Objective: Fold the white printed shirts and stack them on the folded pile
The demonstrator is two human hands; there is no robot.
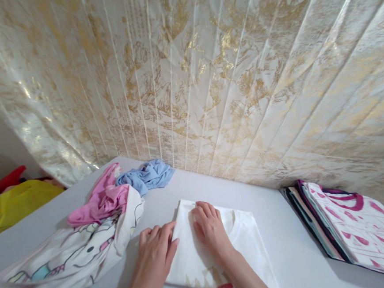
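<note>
A folded white T-shirt [248,232] lies in front of me, its neckline toward the right and a beige and red print at its near edge. My right hand [210,224] rests on top of it with the fingers stretched out over the cloth. At the shirt's left edge is my left hand [157,249], fingers slightly bent, thumb and forefinger apart and touching the fold. My right forearm hides part of the shirt's near side.
To the left lie a white garment with a cartoon print [87,250], a crumpled pink garment [100,202] and a blue one [149,175]. A stack of folded clothes [361,228] stands right on the white table [280,248]. Behind hangs a gold-patterned curtain [189,73]. Yellow cloth [20,204] lies beyond the table's left edge.
</note>
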